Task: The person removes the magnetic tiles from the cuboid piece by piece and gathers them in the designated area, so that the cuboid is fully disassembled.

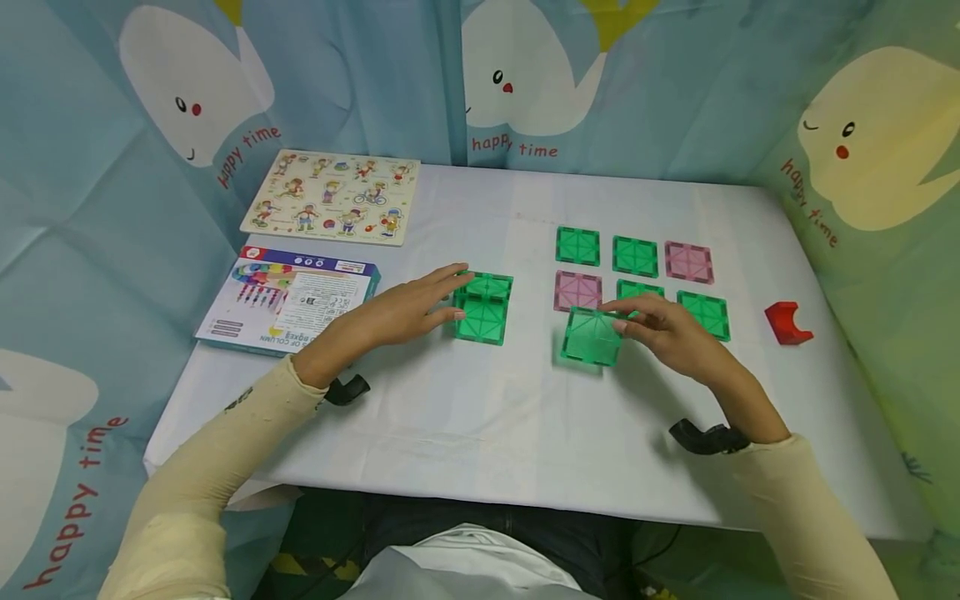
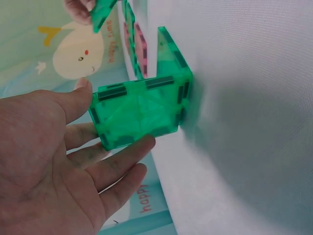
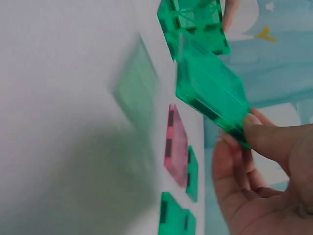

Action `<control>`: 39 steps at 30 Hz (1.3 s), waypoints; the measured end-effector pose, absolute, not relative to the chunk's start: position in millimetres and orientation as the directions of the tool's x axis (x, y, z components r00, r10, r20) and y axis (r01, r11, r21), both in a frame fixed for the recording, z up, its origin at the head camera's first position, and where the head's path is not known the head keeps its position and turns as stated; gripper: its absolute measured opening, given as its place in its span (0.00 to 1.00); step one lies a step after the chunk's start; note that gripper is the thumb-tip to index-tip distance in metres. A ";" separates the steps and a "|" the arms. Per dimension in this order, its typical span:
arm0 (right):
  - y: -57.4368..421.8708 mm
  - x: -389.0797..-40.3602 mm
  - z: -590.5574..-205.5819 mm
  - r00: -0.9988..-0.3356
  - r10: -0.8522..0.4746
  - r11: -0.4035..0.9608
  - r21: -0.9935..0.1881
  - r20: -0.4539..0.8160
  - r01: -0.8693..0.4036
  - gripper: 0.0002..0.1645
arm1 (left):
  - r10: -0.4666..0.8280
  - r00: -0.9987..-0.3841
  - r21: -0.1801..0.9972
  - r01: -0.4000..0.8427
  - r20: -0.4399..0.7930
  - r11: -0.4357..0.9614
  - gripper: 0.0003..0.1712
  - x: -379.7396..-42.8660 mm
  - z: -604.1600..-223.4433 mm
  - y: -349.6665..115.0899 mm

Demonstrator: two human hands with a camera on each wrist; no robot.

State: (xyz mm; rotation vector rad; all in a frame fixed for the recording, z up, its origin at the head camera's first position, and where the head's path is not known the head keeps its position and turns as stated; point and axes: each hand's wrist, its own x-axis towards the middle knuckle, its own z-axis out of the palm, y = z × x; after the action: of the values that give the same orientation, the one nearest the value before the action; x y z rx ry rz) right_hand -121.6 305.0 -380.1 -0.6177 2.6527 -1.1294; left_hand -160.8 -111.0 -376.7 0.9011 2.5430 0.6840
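Translucent green square tile [image 1: 589,337] is pinched in the right grip [image 1: 670,335]; the left grip [image 1: 405,310] holds an upright twin [image 2: 139,111].

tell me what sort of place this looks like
Probably a play or activity corner, though its wider setting is out of view: cartoon-printed "happy time" curtains surround a white-covered table bearing translucent square tiles and an illustrated board.

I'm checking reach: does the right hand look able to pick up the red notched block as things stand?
Probably not yet: the right hand pinches a green square tile. Otherwise, nothing upright stands between that hand and the red notched block.
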 end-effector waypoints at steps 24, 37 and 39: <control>277.4 -131.8 -412.2 -0.926 -0.364 0.795 -0.551 -0.100 -0.253 0.15 | 0.663 -0.731 0.551 0.491 -0.161 0.675 0.40 -161.7 -378.2 -110.5; 239.4 -142.8 -391.6 -0.923 -0.386 0.803 -0.487 0.013 -0.343 0.26 | 0.656 -0.736 0.562 0.475 -0.169 0.677 0.41 -159.9 -376.8 -109.5; 227.0 -147.3 -389.1 -0.897 -0.437 0.778 -0.470 0.072 -0.417 0.28 | 0.655 -0.737 0.566 0.472 -0.167 0.676 0.42 -159.6 -376.7 -109.3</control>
State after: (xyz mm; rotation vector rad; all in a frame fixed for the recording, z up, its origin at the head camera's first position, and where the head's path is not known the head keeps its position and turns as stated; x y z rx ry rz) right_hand -147.3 227.0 -389.1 -0.7023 2.9228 -0.7583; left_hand -159.6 -109.3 -376.7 0.8869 2.5335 0.7105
